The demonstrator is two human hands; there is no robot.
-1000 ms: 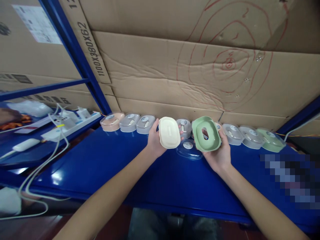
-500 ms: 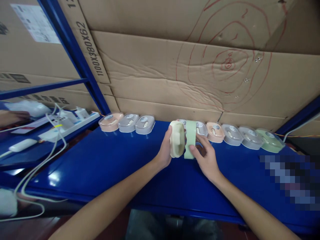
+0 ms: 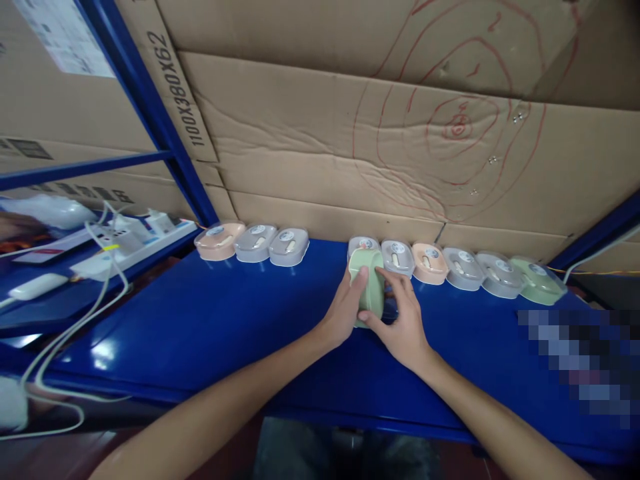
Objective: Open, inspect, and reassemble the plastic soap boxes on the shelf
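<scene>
— What does the surface look like?

— A glossy blue worktop (image 3: 215,327) fills the middle of the frame, with flattened cardboard sheets (image 3: 350,133) leaning behind it, one marked with red scribbled rings at upper right. A blue rack post (image 3: 150,107) slants down from the upper left. At far left sit a white power strip (image 3: 135,240) and loose white cables (image 3: 75,333).

— And along the back edge?

— A row of small lidded boxes: a peach one (image 3: 219,241) and two grey ones at left of centre, then a gap, then more grey, peach and a green box (image 3: 537,280) running towards the right.

— Where are the hands?

— At centre. The left hand (image 3: 343,313) and right hand (image 3: 403,320) both press around a pale green box (image 3: 369,293), which stands on its edge on the worktop just in front of the row. Each grip is closed on it, fingers curled over its sides.

— What differs from a second ago?

— Then the hands were apart, the left holding a cream insert, the right a green shell, both facing the camera. Half a second ago the two parts stood side by side. Now only green shows; the cream piece is out of sight between the hands.
</scene>
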